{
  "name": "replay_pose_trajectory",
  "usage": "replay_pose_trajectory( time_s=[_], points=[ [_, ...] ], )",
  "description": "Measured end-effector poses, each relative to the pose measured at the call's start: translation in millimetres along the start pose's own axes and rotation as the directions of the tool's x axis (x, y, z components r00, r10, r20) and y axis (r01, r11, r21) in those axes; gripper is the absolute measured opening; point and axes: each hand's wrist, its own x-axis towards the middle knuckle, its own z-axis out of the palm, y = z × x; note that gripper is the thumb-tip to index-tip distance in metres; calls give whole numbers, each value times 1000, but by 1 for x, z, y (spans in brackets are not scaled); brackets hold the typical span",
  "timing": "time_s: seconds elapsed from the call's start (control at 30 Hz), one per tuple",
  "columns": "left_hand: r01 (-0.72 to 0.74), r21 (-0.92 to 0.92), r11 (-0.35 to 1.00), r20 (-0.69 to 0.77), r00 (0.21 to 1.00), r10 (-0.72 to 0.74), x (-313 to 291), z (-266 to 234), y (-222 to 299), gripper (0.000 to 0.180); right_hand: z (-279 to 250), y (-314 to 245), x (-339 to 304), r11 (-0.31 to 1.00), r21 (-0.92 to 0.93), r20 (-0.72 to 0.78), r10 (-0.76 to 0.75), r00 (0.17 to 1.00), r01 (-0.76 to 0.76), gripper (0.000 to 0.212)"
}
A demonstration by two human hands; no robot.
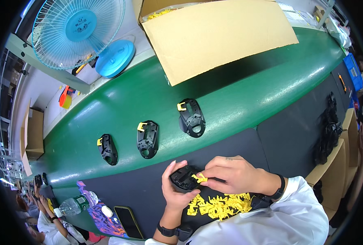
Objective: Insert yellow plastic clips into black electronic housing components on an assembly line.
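Observation:
My left hand [172, 196] is wrapped round a black mouse-shaped plastic housing [182, 179], its hollow side facing up. Between the thumb and fingers of my right hand [232, 175] is a small yellow plastic clip [199, 178], held at the housing's right edge. Whether the clip is seated there, I cannot tell. Just below my hands lies a loose heap of yellow clips [226, 206] on the black mat. Three similar housings, at left [108, 149], in the middle [148, 139] and at right [192, 118], lie on the green surface, each with a yellow clip at its upper left.
A large cardboard box [222, 38] overhangs the far side of the green belt [251, 106]. A blue fan [81, 26] stands at far left. Nearer left are a water bottle [76, 205] and a phone [128, 221]. Black parts [329, 128] and open cartons [328, 177] sit at right.

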Motion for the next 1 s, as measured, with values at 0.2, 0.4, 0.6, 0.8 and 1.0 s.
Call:
replay_pose_trajectory(
  time_s=[0.2, 0.4, 0.6, 0.8, 1.0],
  points=[
    [-36, 82, 996, -4, 999, 37, 1, 5, 1, 109, -8, -2, -1, 994, 103, -43, 52, 998, -47, 18],
    [-213, 210, 954, -25, 975, 223, -2, 11, -2, 111, -6, -3, -12, 997, 80, 36, -10, 999, 7, 20],
    [-236, 389, 890, 96, 972, 216, -6, 7, -4, 117, -7, -1, -11, 991, 91, 71, -110, 991, 103, 26],
    [-208, 298, 932, 93, 978, 188, -3, 18, 1, 117, -10, 2, -11, 977, 179, 42, -123, 992, 113, 27],
    [-265, 276, 924, 95, 964, 248, 1, 22, 0, 110, -13, 7, -14, 967, 233, 87, -122, 989, 99, 29]
  ],
)
